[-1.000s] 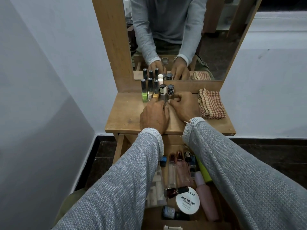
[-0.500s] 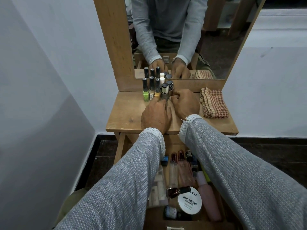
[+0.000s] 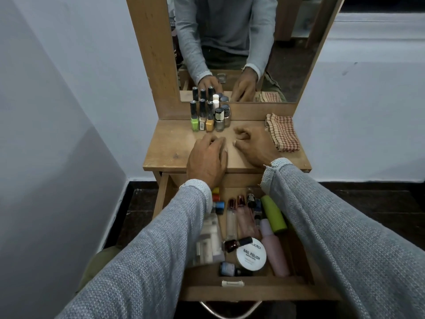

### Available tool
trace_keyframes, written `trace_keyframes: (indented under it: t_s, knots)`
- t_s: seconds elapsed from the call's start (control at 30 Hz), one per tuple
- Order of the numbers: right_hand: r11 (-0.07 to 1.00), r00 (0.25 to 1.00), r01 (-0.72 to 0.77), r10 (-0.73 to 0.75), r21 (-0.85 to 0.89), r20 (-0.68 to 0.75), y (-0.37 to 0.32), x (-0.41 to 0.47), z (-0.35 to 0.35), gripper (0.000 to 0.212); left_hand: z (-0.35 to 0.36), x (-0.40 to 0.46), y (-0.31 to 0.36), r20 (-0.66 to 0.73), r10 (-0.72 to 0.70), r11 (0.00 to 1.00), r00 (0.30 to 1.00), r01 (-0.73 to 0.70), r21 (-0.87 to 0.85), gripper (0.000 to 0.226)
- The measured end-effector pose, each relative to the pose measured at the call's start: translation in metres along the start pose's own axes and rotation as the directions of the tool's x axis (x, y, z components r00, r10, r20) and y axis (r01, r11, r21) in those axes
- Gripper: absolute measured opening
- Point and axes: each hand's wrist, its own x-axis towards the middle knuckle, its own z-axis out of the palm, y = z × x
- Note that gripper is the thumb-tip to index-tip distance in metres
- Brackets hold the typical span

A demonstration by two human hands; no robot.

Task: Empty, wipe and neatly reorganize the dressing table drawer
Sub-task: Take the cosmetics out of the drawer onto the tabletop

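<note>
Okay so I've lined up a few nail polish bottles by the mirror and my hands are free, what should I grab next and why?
Probably reach down with your right hand for the dark nail polish bottle lying on the white Nail Polish jar. The drawer is still full, both hands hold nothing, and that bottle lies on top.

The person wore a grey, coarsely knitted long-sleeved sweater with paler ribbed cuffs ending at the bare left hand (image 3: 208,161) and bare right hand (image 3: 255,146), the right cuff frayed with loose threads, and olive-green trousers showed below the left sleeve.
</note>
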Motion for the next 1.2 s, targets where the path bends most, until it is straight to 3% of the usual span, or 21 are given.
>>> trace_keyframes:
  t_s: [0.17, 0.33, 0.47, 0.57, 0.67, 0.73, 1.0, 1.13, 1.2]
  knots:
    - [0.994, 0.994, 0.105, -0.105, 0.005, 0.000, 0.006, -0.031, -0.008, 0.024, 0.000, -0.036, -0.003, -0.008, 0.089, 0.995, 0.996, -0.089, -0.034, 0.031]
    - [0.951, 0.946, 0.308, -0.310, -0.028, -0.094, 0.010, -0.075, -0.016, 0.012, -0.003, -0.065, -0.004, 0.068, 0.127, 0.992, 0.990, -0.128, 0.010, 0.051]
    - [0.845, 0.871, 0.418, -0.477, -0.335, -0.116, 0.025, -0.114, -0.017, 0.012, -0.008, -0.076, -0.006, 0.090, 0.148, 0.988, 0.985, -0.151, 0.022, 0.057]
    - [0.790, 0.906, 0.405, -0.415, -0.461, 0.084, 0.043, -0.130, -0.014, 0.013, -0.008, -0.083, -0.008, 0.095, 0.158, 0.988, 0.983, -0.156, -0.018, 0.060]
    - [0.770, 0.907, 0.404, -0.265, -0.494, 0.328, 0.056, -0.127, -0.008, 0.040, -0.008, -0.087, -0.007, 0.090, 0.154, 0.988, 0.984, -0.151, -0.045, 0.061]
    - [0.736, 0.886, 0.421, -0.208, -0.531, 0.414, 0.059, -0.121, -0.004, 0.051, -0.008, -0.090, -0.007, 0.085, 0.176, 0.984, 0.981, -0.171, -0.056, 0.060]
    - [0.607, 0.812, 0.540, -0.192, -0.583, 0.551, 0.051, -0.102, 0.008, 0.042, -0.014, -0.097, -0.007, 0.028, 0.224, 0.969, 0.974, -0.220, -0.115, 0.049]
    - [0.611, 0.797, 0.561, -0.218, -0.558, 0.563, 0.050, -0.098, 0.004, 0.035, -0.014, -0.101, -0.005, 0.046, 0.186, 0.963, 0.981, -0.173, -0.205, 0.042]
    - [0.669, 0.822, 0.525, -0.239, -0.526, 0.517, 0.051, -0.098, 0.001, 0.034, -0.014, -0.103, -0.007, 0.100, 0.173, 0.959, 0.980, -0.144, -0.245, 0.038]
